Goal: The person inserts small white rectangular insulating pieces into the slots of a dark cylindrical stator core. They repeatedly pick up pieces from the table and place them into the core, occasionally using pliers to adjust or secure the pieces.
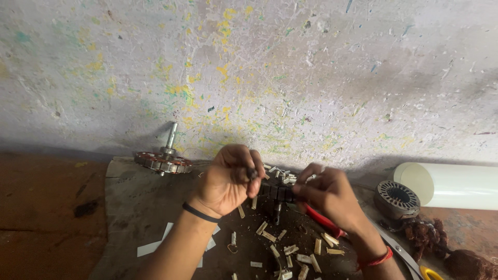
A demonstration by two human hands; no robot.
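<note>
The left hand (228, 179) is curled tight, pinching a small dark bit (252, 172). The right hand (329, 194) grips the dark motor core (277, 194) and red pliers (321, 220). Right of the core lies a white roll (451, 185). Left of it sits another core with a shaft (165, 159).

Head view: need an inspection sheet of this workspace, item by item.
Surface: dark worn mat on a reddish-brown floor, against a wall.
Job's things: dark slotted motor core held between both hands; red-handled tool under the right hand.
Clutter: pale wedge strips and white paper slips scattered on the mat.
Grippers: left hand closed, pinching a small dark piece; right hand gripping the core.
Cables: heap of brownish copper wire at right.
Surroundings: paint-flecked wall; rotor with shaft at left; stator and white roll at right.
</note>
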